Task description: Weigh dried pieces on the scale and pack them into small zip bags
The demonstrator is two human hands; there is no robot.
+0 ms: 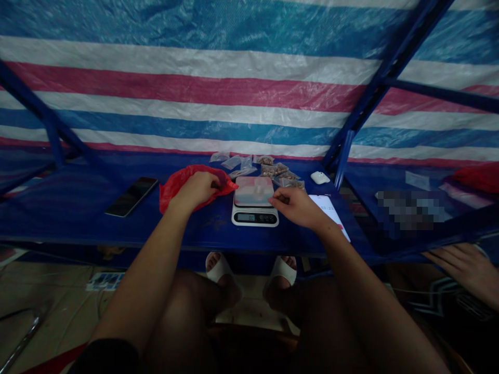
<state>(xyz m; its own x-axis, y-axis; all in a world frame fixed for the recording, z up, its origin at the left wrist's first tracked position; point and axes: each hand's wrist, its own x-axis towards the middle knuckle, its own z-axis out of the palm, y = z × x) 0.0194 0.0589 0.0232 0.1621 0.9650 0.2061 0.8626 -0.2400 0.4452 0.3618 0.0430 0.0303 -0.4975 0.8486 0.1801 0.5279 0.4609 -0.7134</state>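
Observation:
My left hand rests closed on a red plastic bag on the blue shelf, its fingers curled into the bag's mouth. My right hand hovers beside a small white digital scale, fingers pinched together; what they hold is too small to make out. The scale's pink platform carries something small and pale. Behind the scale lie several small clear zip bags, some filled with brown bits, some empty.
A dark phone lies at the left of the blue shelf. A white sheet sits under my right wrist and a white earbud case behind it. Another person's hand shows at lower right. Blue frame posts stand on both sides.

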